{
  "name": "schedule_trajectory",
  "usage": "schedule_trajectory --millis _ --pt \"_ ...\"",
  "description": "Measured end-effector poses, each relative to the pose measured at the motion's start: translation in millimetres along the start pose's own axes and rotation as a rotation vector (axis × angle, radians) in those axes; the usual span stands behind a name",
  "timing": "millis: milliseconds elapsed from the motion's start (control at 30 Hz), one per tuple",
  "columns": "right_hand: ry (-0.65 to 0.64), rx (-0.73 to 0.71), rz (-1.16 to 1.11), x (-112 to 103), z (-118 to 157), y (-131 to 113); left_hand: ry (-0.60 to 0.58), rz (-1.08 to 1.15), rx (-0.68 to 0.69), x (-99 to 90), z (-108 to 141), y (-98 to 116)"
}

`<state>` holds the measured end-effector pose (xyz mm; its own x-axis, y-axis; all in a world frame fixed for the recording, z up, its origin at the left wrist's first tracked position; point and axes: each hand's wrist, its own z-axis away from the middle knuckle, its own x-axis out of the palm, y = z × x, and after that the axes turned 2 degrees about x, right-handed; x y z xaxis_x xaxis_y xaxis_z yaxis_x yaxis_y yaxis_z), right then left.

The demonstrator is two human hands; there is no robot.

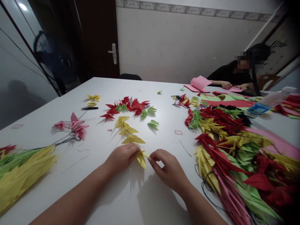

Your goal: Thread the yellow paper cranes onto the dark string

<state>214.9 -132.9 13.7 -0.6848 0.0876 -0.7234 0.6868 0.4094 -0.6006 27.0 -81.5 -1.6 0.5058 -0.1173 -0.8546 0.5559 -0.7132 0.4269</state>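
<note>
Near the middle of the white table, my left hand (125, 155) is closed on the upper part of a yellow folded paper flower (141, 161). To its right, my right hand (166, 167) pinches the tip of a petal of that same flower between thumb and fingertips. Beyond my left hand lies a line of yellow paper flowers (128, 129) on a dark string. Red paper flowers (134, 106) and small green ones (153, 124) lie farther back.
Piles of coloured folded paper (220, 122) cover the right side, beside a plastic bottle (260, 106). Pink flowers (78, 127), black tweezers (90, 108) and a yellow-green bundle (25, 175) lie left. A person (228, 76) handles pink paper at the back right.
</note>
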Motion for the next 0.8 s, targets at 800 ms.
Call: schedule_trajectory --millis 800 --pt "-0.062 0.141 0.037 3.1 -6.5 23.1 0.016 -0.126 0.048 -21.2 -20.6 22.6"
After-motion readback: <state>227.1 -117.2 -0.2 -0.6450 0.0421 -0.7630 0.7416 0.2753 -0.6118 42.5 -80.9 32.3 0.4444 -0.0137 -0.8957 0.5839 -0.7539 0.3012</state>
